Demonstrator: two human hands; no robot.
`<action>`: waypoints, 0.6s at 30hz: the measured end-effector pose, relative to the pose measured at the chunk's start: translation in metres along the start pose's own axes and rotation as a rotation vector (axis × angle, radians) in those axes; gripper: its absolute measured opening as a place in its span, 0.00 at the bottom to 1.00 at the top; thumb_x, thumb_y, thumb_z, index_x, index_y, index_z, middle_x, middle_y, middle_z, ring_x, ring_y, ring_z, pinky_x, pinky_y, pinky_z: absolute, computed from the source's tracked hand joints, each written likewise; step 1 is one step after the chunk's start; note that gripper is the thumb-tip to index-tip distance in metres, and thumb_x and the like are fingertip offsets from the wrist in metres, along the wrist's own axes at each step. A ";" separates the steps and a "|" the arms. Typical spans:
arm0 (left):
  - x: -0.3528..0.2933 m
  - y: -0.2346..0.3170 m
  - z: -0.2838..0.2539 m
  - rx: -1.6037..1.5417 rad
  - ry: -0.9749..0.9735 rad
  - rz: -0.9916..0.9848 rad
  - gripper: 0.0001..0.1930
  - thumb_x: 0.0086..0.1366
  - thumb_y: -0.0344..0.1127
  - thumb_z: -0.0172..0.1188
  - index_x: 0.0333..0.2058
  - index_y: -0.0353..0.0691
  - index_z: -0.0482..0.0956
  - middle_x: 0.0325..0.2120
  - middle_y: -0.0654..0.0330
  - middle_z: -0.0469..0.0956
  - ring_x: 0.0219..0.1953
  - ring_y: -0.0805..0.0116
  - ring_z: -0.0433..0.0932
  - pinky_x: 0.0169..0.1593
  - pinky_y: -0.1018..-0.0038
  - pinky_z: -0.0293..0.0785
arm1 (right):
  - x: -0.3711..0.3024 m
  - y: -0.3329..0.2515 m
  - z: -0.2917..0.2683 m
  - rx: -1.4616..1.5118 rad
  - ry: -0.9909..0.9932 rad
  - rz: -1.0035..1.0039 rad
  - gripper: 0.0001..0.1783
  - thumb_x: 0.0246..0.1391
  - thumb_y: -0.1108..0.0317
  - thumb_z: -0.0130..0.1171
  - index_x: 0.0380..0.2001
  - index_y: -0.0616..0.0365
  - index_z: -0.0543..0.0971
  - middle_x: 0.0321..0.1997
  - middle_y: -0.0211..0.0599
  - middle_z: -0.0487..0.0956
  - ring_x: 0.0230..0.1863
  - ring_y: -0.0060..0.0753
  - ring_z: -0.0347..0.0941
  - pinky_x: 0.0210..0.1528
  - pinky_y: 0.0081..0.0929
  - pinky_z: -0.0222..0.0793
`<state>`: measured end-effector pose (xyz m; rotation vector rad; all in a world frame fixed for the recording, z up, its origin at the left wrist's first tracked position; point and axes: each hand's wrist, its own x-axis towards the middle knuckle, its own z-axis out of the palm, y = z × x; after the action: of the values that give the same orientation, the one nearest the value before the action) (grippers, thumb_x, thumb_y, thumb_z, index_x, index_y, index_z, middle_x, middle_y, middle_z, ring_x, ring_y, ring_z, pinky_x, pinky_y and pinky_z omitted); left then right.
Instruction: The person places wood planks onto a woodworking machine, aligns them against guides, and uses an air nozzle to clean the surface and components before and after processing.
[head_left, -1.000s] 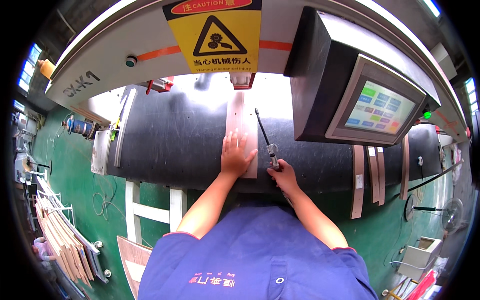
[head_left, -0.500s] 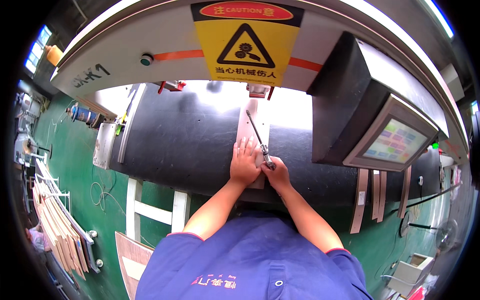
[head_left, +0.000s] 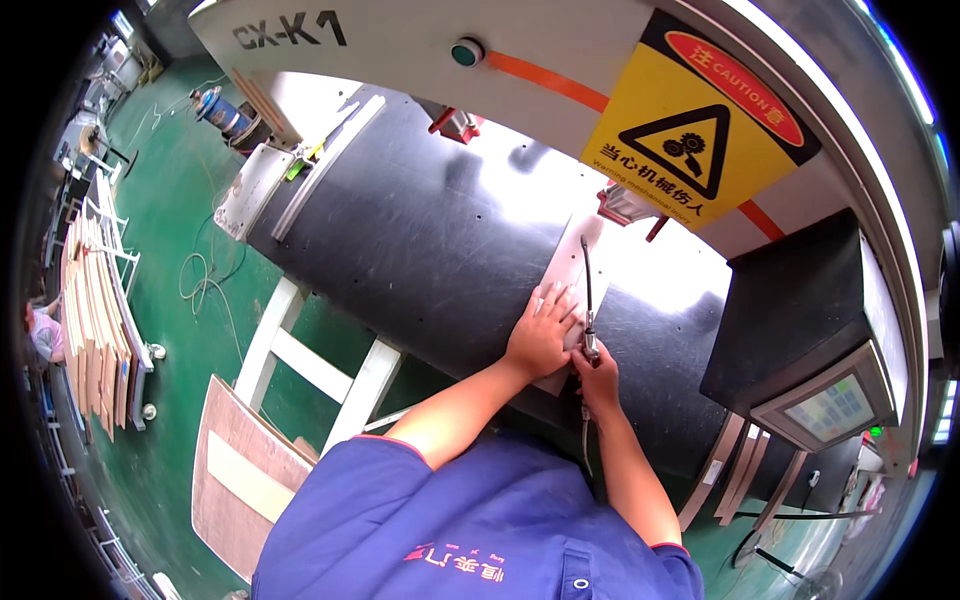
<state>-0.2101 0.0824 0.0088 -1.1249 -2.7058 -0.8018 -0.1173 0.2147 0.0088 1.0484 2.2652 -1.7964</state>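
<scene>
Blk worktop: L hand spread on strip slanting away-right, R hand gripping air gun, nozzle pointing away.

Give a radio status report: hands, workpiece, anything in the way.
Left hand spread on the board. Right hand gripping the air gun, nozzle over the board. Board flat on the black table. Red-trimmed machine part near board's far end.

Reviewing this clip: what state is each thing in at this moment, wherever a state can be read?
Left hand: fingers spread, flat on the wooden strip
Right hand: closed around the air blow gun
Air blow gun: held, nozzle pointing away from the person
Wooden strip: lying flat on the black worktable
Touchscreen: lit
Green indicator light: lit
Round button: pressed or not, cannot tell
</scene>
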 end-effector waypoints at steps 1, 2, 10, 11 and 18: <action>0.001 -0.002 -0.002 0.002 0.006 0.001 0.31 0.56 0.49 0.60 0.58 0.44 0.72 0.65 0.49 0.61 0.69 0.48 0.55 0.70 0.49 0.47 | 0.000 0.000 -0.001 -0.002 -0.015 0.020 0.15 0.55 0.65 0.64 0.45 0.55 0.81 0.26 0.25 0.77 0.25 0.19 0.71 0.26 0.23 0.68; 0.003 -0.003 -0.003 0.005 0.012 0.011 0.31 0.57 0.50 0.60 0.58 0.44 0.72 0.65 0.49 0.61 0.69 0.47 0.55 0.70 0.49 0.47 | -0.002 -0.011 0.000 0.002 -0.025 0.037 0.15 0.55 0.65 0.64 0.45 0.55 0.81 0.25 0.25 0.76 0.24 0.19 0.70 0.24 0.23 0.67; 0.004 -0.002 -0.001 -0.020 -0.019 0.012 0.29 0.57 0.49 0.60 0.56 0.44 0.73 0.65 0.49 0.61 0.69 0.47 0.54 0.71 0.49 0.46 | -0.002 -0.010 0.001 -0.042 0.000 -0.028 0.07 0.58 0.64 0.61 0.38 0.52 0.79 0.22 0.21 0.72 0.21 0.14 0.66 0.17 0.17 0.61; 0.005 -0.004 -0.001 -0.026 -0.022 0.013 0.29 0.56 0.48 0.60 0.56 0.44 0.73 0.65 0.49 0.61 0.69 0.47 0.54 0.71 0.50 0.45 | -0.001 -0.009 0.001 -0.059 0.001 -0.071 0.07 0.58 0.64 0.61 0.38 0.51 0.79 0.22 0.21 0.71 0.21 0.14 0.66 0.17 0.17 0.61; 0.007 -0.005 0.000 -0.015 -0.056 0.041 0.33 0.56 0.48 0.59 0.58 0.39 0.68 0.66 0.49 0.60 0.70 0.51 0.54 0.72 0.53 0.44 | -0.006 -0.022 0.002 -0.040 0.016 -0.006 0.13 0.55 0.65 0.64 0.42 0.57 0.80 0.26 0.28 0.77 0.28 0.21 0.72 0.35 0.25 0.69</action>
<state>-0.2186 0.0843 0.0089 -1.2192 -2.7163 -0.7980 -0.1255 0.2078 0.0292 1.0540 2.3059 -1.7438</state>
